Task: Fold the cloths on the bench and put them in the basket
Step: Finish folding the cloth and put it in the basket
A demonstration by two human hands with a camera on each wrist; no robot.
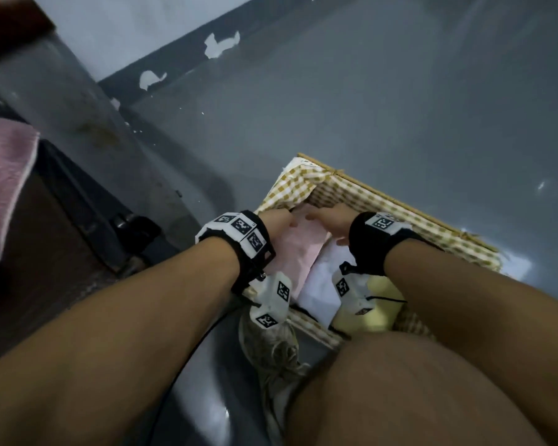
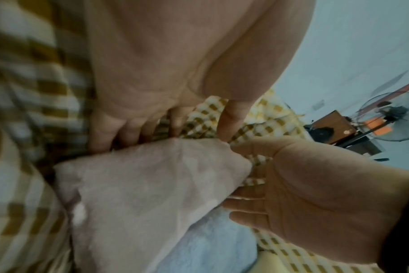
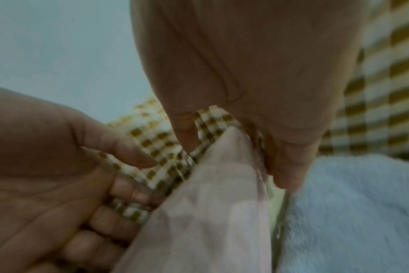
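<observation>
A folded pink cloth [image 1: 298,249] lies inside the basket [image 1: 400,204], which is lined with yellow-checked fabric. My left hand [image 1: 284,220] and right hand [image 1: 329,217] both hold its far end, close to the basket's far corner. The left wrist view shows my left hand [image 2: 156,114] with its fingers down behind the pink cloth [image 2: 152,184], and my right hand [image 2: 304,194] with thumb over and fingers under its corner. In the right wrist view my right hand [image 3: 245,83] pinches the cloth's peak [image 3: 210,203], while my left hand [image 3: 47,157] curls its fingers beneath it.
A white cloth [image 1: 319,281] and a pale yellow cloth [image 1: 377,304] lie in the basket beside the pink one. A pink towel [image 1: 4,175] rests on the dark bench at the left. My knee [image 1: 400,381] and shoe [image 1: 277,349] are at the basket's near side on the grey floor.
</observation>
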